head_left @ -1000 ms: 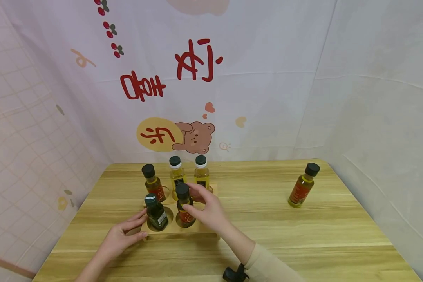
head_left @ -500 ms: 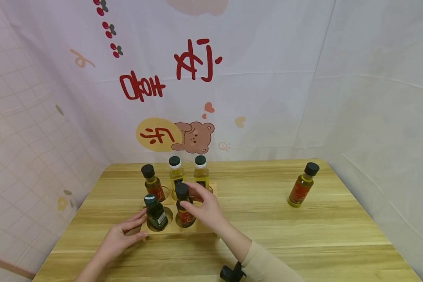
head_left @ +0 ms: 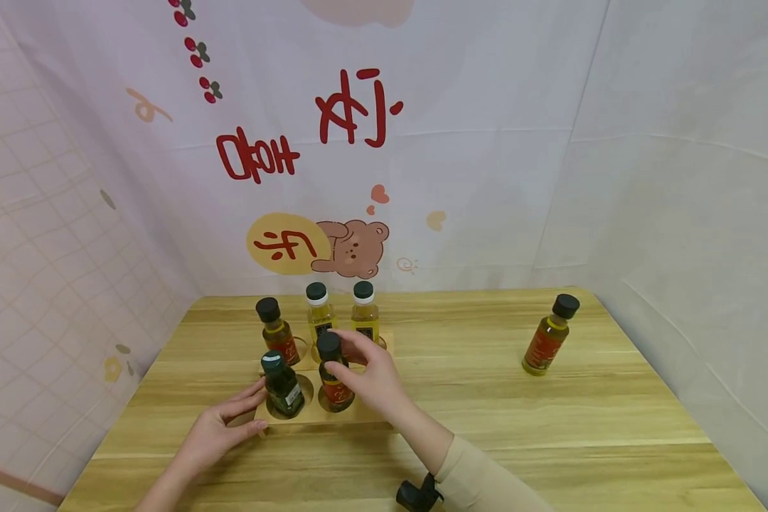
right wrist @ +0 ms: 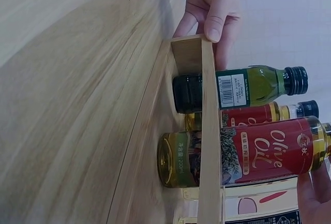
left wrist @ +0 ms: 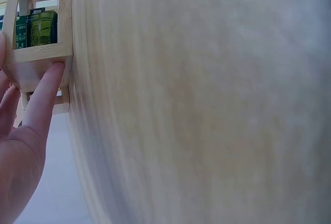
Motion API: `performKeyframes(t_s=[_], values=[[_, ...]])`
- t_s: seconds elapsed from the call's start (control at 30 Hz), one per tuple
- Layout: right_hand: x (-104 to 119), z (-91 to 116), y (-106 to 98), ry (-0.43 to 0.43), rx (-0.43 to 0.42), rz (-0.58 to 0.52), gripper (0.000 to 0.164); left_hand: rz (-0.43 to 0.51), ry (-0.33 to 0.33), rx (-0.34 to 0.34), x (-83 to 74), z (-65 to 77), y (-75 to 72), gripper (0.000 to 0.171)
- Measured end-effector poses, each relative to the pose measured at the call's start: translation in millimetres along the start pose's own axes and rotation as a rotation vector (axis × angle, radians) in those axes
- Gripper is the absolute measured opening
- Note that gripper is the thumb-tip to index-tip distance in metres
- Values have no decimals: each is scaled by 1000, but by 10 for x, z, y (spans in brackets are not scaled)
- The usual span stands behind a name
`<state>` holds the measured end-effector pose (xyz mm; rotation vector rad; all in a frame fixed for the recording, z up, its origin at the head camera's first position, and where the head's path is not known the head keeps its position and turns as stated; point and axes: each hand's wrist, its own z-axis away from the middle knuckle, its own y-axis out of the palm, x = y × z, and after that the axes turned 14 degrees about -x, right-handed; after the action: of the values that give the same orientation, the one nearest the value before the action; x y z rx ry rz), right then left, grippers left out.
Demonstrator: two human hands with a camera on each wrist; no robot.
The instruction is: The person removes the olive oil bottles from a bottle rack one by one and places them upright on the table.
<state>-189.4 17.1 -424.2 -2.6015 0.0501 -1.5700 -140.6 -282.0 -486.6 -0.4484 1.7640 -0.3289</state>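
My right hand (head_left: 372, 377) pinches the red-label bottle (head_left: 337, 393) high up, thumb and fingers about its neck and cap. The bottle stands below those fingers in a front hole of the wooden rack (right wrist: 209, 105); whether its base bears fully on the lower board I can't tell. With so high a hold, a sideways pull could lever the glass against the hole's rim and drag the rack along. My left hand (head_left: 220, 430) guards against that, fingers and thumb spread along the rack's end; should it ease off, the whole frame might slide or tip.

Just beyond my right fingertips stand two pale oil bottles (head_left: 321, 316) (head_left: 365, 320), so a careless knuckle could knock one. The dark green bottle (head_left: 284, 391), between my hands, could rattle if I jerk. Well to the right of my right hand, a loose bottle (head_left: 546, 347) stands on the counter (head_left: 473, 398) with no rack about it; a wide swing of my arm might topple it.
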Motion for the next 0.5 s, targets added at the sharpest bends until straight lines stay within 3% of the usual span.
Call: performKeyframes(t_s=[0.23,0.5], values=[[59,-6,12,19,-11,6,47,0,4,5,-14,-4,-7,54],[352,30,-40,-21,-36,-17,41,-17,8,2,-23,1,-9,54]])
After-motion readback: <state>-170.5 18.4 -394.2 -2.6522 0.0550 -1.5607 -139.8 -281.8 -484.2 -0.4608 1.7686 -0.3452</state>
